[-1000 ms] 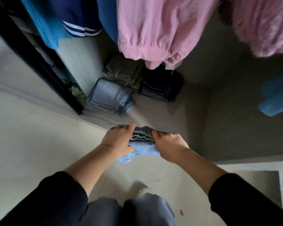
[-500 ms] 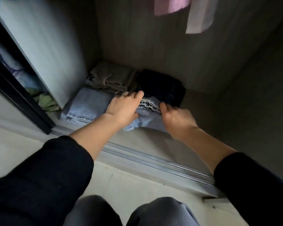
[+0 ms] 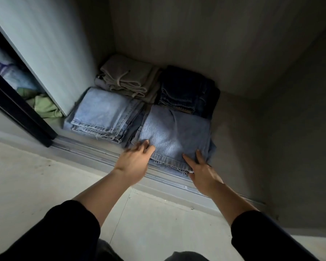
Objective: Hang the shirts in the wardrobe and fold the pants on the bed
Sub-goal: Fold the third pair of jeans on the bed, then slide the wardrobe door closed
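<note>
A folded pair of light blue jeans lies on the wardrobe floor, just inside the sliding-door track. My left hand is at its near left corner, fingers spread and blurred, barely touching the cloth. My right hand rests with spread fingers on the near right corner. Neither hand grips the jeans. Three other folded pairs surround it: pale blue jeans to the left, beige drawstring pants at the back left, dark navy jeans behind.
The metal door track runs across in front of the stacks. A dark sliding door frame stands at the left, with green cloth behind it. Pale floor lies on my side of the track.
I carried the folded light blue jeans down into the wardrobe and set them on its floor in front of the dark jeans. Both hands have let go and flattened. The hanging shirts left view.
</note>
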Action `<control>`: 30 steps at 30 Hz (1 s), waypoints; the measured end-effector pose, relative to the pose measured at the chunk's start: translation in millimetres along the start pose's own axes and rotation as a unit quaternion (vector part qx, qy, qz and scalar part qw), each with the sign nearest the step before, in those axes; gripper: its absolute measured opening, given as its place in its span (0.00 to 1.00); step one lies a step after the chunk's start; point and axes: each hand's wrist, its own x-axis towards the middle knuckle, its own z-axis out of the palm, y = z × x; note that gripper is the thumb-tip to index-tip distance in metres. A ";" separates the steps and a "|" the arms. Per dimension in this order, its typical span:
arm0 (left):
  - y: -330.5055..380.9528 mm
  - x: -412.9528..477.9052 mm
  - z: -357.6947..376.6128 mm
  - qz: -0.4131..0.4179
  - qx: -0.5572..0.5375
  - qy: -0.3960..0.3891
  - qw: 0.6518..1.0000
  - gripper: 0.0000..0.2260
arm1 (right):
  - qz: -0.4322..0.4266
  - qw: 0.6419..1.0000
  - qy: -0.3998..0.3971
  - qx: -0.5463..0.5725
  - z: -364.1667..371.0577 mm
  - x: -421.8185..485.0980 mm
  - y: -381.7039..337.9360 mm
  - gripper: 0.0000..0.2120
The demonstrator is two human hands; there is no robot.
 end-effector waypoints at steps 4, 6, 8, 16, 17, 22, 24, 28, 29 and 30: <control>-2.2 0.6 -3.8 -0.020 -0.002 -0.033 0.999 0.31 | 0.009 0.999 0.005 -0.043 -0.2 16.3 -0.1 0.33; -3.3 3.1 -5.5 -0.033 -0.005 -0.037 0.999 0.33 | -0.004 0.999 -0.001 -0.035 -2.3 22.1 0.2 0.31; -2.7 3.0 -4.8 -0.050 -0.011 -0.050 0.997 0.35 | -0.013 1.000 -0.011 -0.010 -6.8 24.2 1.1 0.31; 7.2 -31.9 -45.8 -0.107 -0.085 -0.117 0.984 0.34 | -0.006 1.000 -0.013 -0.010 -60.3 -16.5 -17.6 0.30; 9.5 -39.3 -60.3 -0.116 -0.098 -0.114 0.982 0.33 | -0.017 1.000 -0.009 0.007 -71.4 -29.3 -25.3 0.29; 22.8 -86.8 -157.4 -0.136 -0.137 -0.110 0.975 0.29 | -0.049 0.997 -0.007 0.058 -144.0 -108.5 -73.4 0.29; 28.0 -108.2 -203.9 -0.148 -0.146 -0.108 0.972 0.28 | -0.059 0.995 -0.014 0.075 -176.9 -143.2 -93.1 0.29; 31.0 -162.5 -325.3 -0.167 -0.163 -0.090 0.968 0.23 | -0.077 0.994 -0.025 0.078 -265.6 -223.9 -137.3 0.29; 29.7 -177.2 -357.2 -0.178 -0.175 -0.077 0.965 0.22 | -0.080 0.993 -0.026 0.080 -288.5 -243.7 -148.8 0.29; 28.4 -191.7 -387.9 -0.189 -0.189 -0.063 0.962 0.21 | -0.085 0.993 -0.026 0.083 -310.4 -262.8 -160.5 0.29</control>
